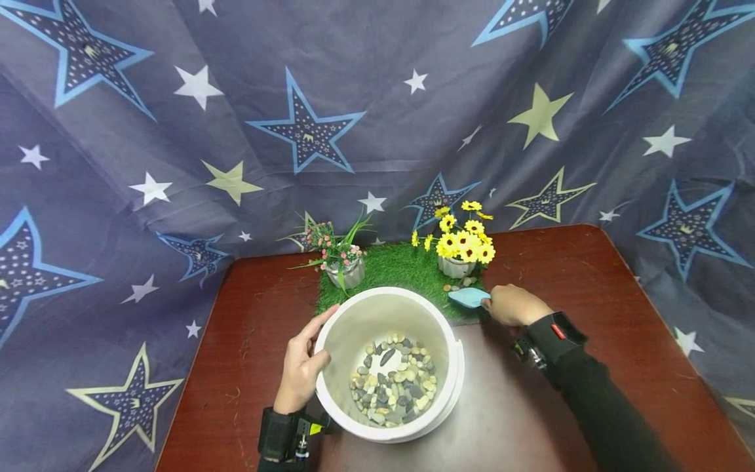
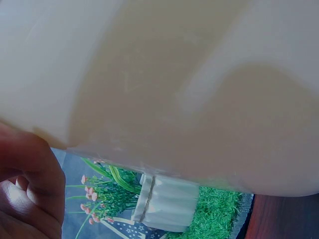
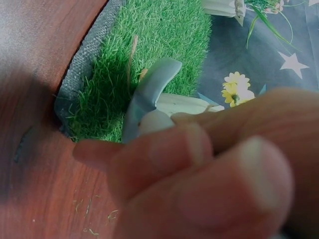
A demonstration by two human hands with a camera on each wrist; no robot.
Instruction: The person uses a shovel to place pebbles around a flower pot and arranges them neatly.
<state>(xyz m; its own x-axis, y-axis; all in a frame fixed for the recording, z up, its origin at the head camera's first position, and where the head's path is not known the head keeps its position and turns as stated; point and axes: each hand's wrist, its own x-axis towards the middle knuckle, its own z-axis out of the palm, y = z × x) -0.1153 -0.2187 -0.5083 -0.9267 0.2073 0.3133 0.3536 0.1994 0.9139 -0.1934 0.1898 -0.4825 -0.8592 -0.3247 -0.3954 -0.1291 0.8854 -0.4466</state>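
A white bucket [image 1: 389, 298] with several grey and cream pebbles [image 1: 401, 387] on its bottom leans in front of me. My left hand [image 1: 302, 367] grips its rim on the left, thumb inside and fingers along the outside. In the left wrist view the bucket's wall [image 2: 149, 89] fills most of the picture. With my right hand [image 1: 516, 305] I hold a small light blue shovel [image 1: 470, 297] by its handle. Its blade lies over the edge of the green artificial turf [image 1: 407, 265], close to a few pebbles [image 1: 463, 284]. The right wrist view shows the blade [image 3: 154, 82] above the grass, fingers curled round the handle.
On the turf stand a pot of pink flowers [image 1: 347, 272] at the left and a pot of yellow flowers [image 1: 455, 267] at the right. Below is a reddish-brown wooden table [image 1: 259, 314], with bits of loose grass. A star-patterned curtain [image 1: 377, 85] hangs behind it.
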